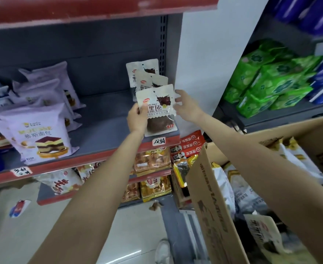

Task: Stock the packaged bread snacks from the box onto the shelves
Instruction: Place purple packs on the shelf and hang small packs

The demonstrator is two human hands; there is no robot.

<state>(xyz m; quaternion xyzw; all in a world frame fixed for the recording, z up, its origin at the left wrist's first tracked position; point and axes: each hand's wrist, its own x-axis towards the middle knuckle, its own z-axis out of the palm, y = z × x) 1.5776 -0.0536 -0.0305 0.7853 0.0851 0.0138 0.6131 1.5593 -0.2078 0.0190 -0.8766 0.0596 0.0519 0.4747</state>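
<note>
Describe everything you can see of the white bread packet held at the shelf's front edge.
The white bread packet is a flat glossy plastic pouch with dark Chinese lettering, a clear window showing dark bread, and a punched hole on top. It stands upright on the grey shelf, before two matching packets. The left hand grips its left edge; the right hand touches its right.

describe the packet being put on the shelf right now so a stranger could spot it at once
On the grey shelf with the red front edge, look at the right end, by the white wall. A short row of white dark-bread packets stands there; the front packet is it, the only one held by the left hand.
</note>
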